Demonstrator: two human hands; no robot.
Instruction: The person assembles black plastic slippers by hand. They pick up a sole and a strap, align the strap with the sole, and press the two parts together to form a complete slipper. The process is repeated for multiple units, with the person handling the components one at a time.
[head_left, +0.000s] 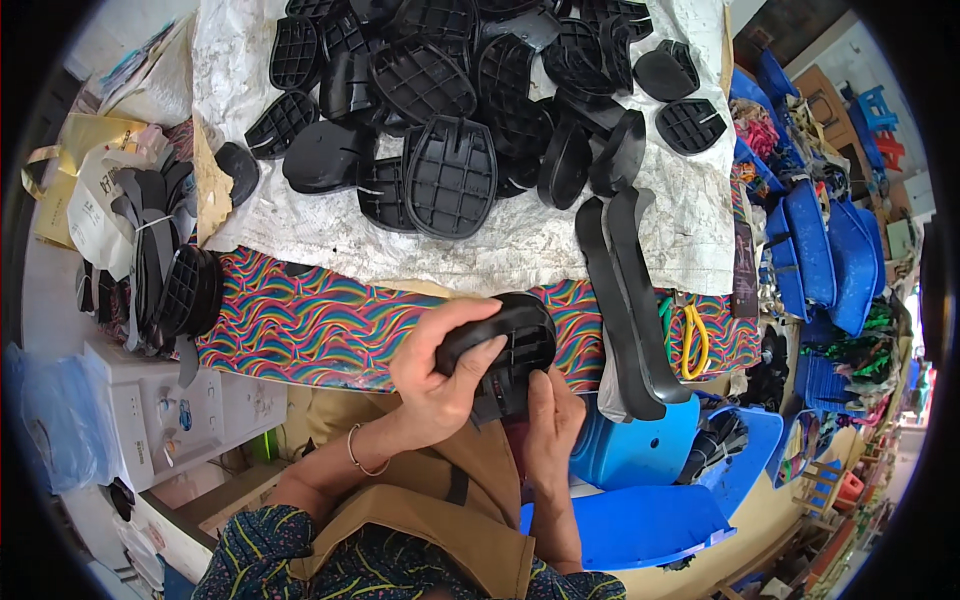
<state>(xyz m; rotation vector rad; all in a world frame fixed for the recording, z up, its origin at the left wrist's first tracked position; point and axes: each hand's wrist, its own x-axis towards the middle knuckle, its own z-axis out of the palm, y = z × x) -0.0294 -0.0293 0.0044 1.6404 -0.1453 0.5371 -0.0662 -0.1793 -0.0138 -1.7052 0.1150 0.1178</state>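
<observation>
A black moulded shoe heel (525, 318) with a ribbed grid inside is held over the table's near edge. My left hand (440, 365) grips it from the left, thumb on its ribbed face and fingers round its far rim. Lower down, my right hand (553, 415) pinches the heel's near right edge, where a dark flap hangs; whether the flap is a separate strip I cannot tell. Beyond my hands lies a loose pile of similar black heels (452, 178), some grid side up, some smooth side up. To the right, long curved black strips (622, 300) drape over the table edge.
A stained white sheet (380, 255) covers the far table, with a colourful wavy-patterned cloth (300, 335) in front. Bundled dark strips (150, 225) stand at the left. Yellow loops (694, 342) lie at the right edge, above a blue stool (635, 445). Blue bins (815, 240) line the right.
</observation>
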